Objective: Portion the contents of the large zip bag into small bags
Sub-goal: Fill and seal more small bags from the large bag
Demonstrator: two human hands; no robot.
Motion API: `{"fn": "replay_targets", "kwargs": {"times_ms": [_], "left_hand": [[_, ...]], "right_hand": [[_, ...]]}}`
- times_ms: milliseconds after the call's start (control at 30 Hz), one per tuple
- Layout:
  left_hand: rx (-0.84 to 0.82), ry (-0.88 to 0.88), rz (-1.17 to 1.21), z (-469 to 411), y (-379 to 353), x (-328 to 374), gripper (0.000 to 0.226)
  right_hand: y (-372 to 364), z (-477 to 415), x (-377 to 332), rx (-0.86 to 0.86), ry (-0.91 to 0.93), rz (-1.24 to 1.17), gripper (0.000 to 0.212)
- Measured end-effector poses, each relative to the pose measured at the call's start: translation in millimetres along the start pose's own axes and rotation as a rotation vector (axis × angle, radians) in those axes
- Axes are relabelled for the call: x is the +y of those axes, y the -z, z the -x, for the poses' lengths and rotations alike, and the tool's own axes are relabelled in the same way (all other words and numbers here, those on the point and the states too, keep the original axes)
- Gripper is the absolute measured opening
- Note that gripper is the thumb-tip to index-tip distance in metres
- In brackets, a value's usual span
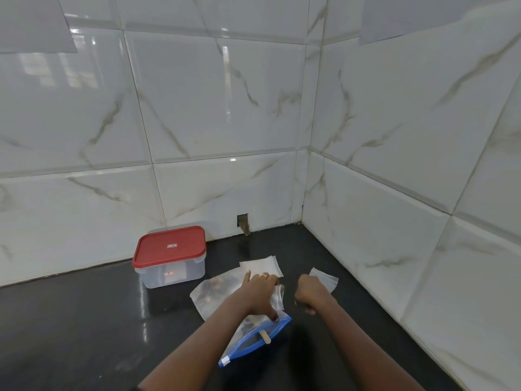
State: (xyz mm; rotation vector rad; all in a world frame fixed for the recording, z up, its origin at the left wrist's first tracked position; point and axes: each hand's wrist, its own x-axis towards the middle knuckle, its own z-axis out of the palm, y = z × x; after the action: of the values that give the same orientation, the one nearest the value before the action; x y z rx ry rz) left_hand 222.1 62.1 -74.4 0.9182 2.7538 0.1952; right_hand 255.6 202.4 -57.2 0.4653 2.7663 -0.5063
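I judge the portioning barely begun: the large zip bag (217,292) lies on the black counter (84,320) with its dark contents inside, my left hand (259,292) spread flat on it, the small bags (262,266) behind look empty, and my right hand (311,296) is curled, though on what I cannot tell.

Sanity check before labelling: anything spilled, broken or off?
Nothing spilled. One oddity: a small square hole in the back wall tile just above the counter, right of the red-lidded container, with brownish debris at its base.
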Motion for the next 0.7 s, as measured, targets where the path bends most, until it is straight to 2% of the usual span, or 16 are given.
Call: {"fn": "replay_targets", "kwargs": {"times_ms": [133,267,467,533,600,700], "left_hand": [[-0.082,-0.003,-0.080,5,-2,-2,0.080],[-0.098,0.000,-0.105,12,14,-13,0.087],[-0.155,-0.008,-0.076,23,14,-24,0.094],[-0.132,-0.040,-0.112,28,4,-22,0.091],[-0.088,-0.072,-0.129,33,-7,-22,0.083],[0.018,-0.091,-0.086,34,-9,-27,0.069]], "right_hand": [[-6,6,2,-0.169,-0.064,-0.066,0.016],[-3,14,-13,-0.324,-0.021,-0.114,0.017],[-7,22,-38,-0.350,0.058,-0.030,0.006],[-9,24,-44,-0.320,0.038,0.021,0.014],[-13,24,-44,-0.270,0.028,0.049,0.005],[-15,24,-43,-0.340,0.018,0.067,0.023]]}}
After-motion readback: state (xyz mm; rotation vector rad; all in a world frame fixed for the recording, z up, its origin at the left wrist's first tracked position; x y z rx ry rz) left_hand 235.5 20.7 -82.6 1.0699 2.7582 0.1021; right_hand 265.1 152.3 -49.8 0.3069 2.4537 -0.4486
